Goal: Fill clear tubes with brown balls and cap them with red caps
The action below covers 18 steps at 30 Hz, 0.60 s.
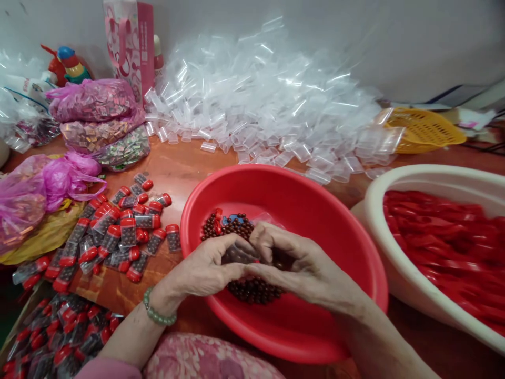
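Observation:
My left hand point(209, 263), with a green bead bracelet point(158, 310) at its wrist, meets my right hand point(303, 263) above the red basin point(339, 231). The fingers of both hands curl together around a small item that is mostly hidden; a bit of clear plastic and red shows between them. Under the hands, dark brown beads point(256, 291) lie in the basin, with small red and blue pieces beside them at the far left side.
Filled red-capped bottles point(128, 231) lie left of the basin, more below in a box. Pink bags point(94, 105) stand behind them. Clear tubes point(256, 95) are heaped at the back, near a yellow basket point(430, 129). A white tub point(374, 210) at right holds red caps point(445, 242).

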Each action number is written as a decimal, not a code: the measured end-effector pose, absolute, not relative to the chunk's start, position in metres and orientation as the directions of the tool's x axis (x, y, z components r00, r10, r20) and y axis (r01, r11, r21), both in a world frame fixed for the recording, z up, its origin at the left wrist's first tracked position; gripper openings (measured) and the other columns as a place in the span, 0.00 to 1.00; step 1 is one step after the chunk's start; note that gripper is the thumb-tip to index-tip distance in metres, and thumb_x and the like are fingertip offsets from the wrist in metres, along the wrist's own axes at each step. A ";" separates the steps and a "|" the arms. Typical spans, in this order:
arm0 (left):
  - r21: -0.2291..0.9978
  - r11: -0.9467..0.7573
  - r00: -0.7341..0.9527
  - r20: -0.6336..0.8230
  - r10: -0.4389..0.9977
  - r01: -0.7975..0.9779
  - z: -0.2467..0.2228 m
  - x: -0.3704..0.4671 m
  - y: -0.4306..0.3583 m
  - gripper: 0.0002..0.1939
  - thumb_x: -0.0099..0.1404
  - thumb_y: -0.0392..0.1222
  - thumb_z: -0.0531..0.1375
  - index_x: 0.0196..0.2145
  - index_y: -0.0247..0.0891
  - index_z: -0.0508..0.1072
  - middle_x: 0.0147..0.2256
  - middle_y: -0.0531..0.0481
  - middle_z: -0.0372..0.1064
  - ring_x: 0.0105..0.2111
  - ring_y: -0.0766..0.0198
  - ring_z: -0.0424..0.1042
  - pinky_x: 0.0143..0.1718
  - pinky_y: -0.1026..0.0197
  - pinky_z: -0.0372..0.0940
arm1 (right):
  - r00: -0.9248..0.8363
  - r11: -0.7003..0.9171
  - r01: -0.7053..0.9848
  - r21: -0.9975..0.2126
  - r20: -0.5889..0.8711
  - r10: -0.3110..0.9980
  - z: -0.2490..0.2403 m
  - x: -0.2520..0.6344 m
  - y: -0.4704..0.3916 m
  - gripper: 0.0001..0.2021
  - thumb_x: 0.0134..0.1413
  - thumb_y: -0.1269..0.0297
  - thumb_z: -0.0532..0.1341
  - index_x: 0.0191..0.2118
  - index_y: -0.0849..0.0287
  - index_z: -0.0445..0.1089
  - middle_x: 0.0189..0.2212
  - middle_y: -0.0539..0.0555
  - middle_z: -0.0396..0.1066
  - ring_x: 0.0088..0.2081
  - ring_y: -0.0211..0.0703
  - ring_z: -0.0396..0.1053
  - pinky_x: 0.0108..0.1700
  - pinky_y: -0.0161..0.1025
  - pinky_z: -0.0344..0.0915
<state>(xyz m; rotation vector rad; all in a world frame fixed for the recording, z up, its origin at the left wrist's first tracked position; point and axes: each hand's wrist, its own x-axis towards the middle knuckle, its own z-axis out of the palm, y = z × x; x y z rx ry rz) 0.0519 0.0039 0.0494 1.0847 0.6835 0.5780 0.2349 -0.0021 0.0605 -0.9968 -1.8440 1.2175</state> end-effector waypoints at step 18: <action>0.947 0.214 0.503 -0.067 0.862 -0.240 0.059 0.036 -0.001 0.09 0.64 0.43 0.62 0.40 0.36 0.73 0.35 0.48 0.75 0.37 0.66 0.74 0.41 0.64 0.67 | -0.336 0.156 0.799 -0.580 -0.217 0.916 0.033 0.303 0.025 0.10 0.60 0.58 0.55 0.36 0.58 0.69 0.32 0.54 0.73 0.32 0.42 0.69 0.34 0.38 0.65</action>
